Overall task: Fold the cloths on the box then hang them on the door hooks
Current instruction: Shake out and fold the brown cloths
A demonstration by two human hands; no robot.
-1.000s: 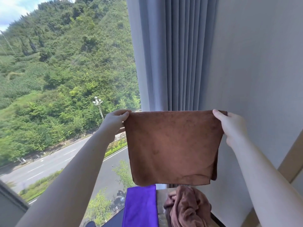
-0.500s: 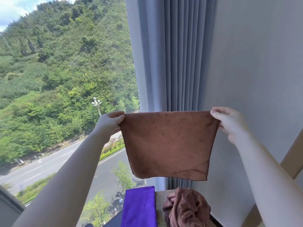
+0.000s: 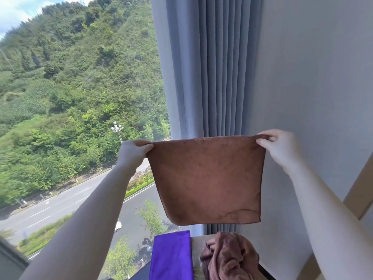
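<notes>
The brown microfibre cloth [image 3: 207, 178] has shifted slightly lower; left hand [image 3: 133, 152] and right hand [image 3: 280, 148] pinch its top corners. Crumpled brown cloth [image 3: 230, 257] remains unfolded; nothing hung.

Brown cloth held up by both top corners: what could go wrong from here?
The left hand and right hand hold the brown cloth only by fingertip pinches at its top corners, so one could slip and undo the fold. Its hanging lower edge is just above the crumpled cloth and purple cloth, and might drag them if lowered.
</notes>
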